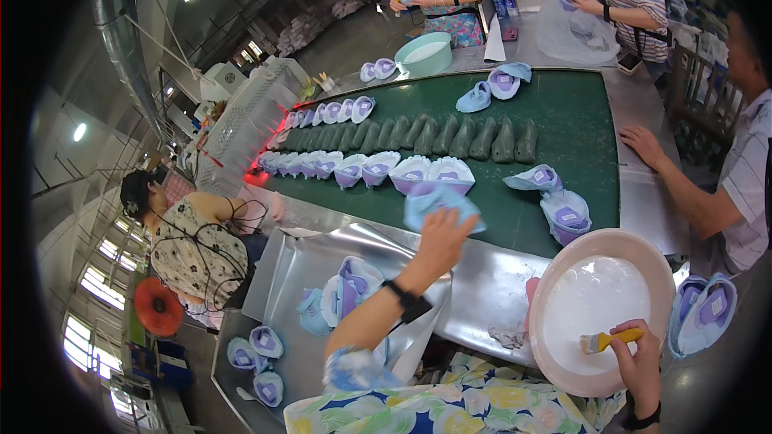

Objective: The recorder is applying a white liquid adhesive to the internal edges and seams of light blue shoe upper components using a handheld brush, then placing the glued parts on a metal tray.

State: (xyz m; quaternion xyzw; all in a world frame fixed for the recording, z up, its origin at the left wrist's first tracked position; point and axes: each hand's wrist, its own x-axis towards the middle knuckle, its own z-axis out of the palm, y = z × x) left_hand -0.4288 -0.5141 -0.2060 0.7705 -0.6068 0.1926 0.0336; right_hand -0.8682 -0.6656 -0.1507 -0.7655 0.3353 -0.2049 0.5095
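Held a blue shoe upper point(434, 202) in the left hand point(444, 239) above the near edge of the green conveyor belt point(505, 221); probably light, floppy, best taken by the rim. Gripped a yellow-handled paintbrush point(605, 341) in the right hand point(638, 366) over the pink basin point(595, 243) by the belt's near right corner; likely light, stiff-handled.

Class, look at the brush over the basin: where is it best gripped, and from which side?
By its yellow handle, probably from the near right side, as the right hand holds it. The brush has its bristles pointing left over the white liquid in the basin, while the handle extends right, toward that hand's side.
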